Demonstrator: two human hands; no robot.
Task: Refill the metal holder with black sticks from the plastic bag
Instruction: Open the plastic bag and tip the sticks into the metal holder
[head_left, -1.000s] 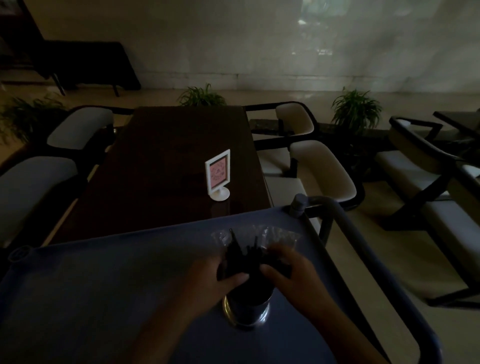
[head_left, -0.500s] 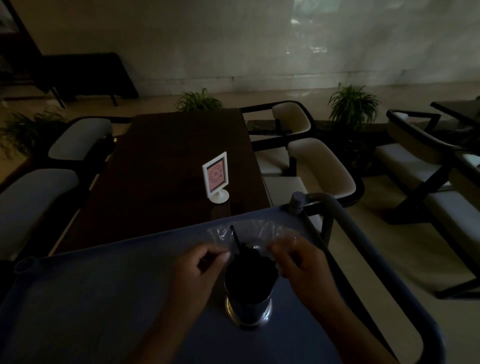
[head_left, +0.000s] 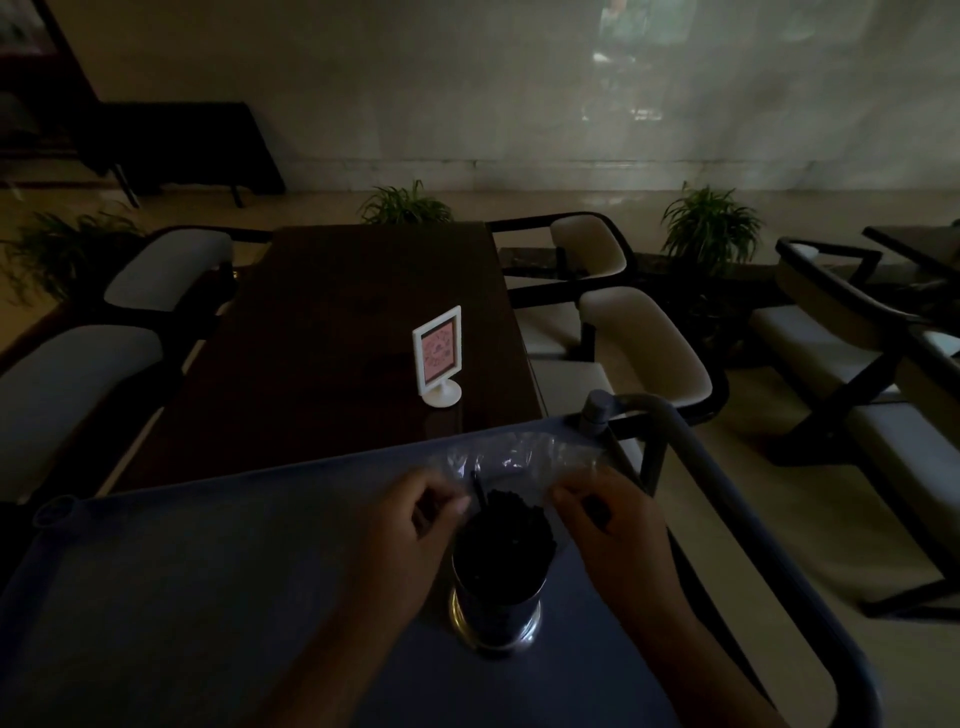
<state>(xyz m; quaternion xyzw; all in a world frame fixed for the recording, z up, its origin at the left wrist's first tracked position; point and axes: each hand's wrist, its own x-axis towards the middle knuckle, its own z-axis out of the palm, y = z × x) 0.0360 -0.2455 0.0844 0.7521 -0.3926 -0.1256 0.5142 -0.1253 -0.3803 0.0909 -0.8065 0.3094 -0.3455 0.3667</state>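
Nearest the camera, the metal holder (head_left: 496, 603) stands upright on the blue cart top (head_left: 208, 571), and its mouth looks packed with black sticks (head_left: 511, 527); one stick (head_left: 477, 489) pokes above the rest at the left. The left hand (head_left: 415, 525) sits just beside the holder's rim, fingers curled, thumb and forefinger pinching the left edge of the plastic bag (head_left: 524, 457). The right hand (head_left: 610, 530) is curled likewise on the bag's right edge. The crumpled bag spans between the hands just beyond the holder; in this dim light it is unclear whether any sticks are left inside. The refill seems close to finished, with probably only the raised stick to seat and the bag to put away. Farther off, a white sign stand (head_left: 438, 358) sits on the dark table (head_left: 337, 312)
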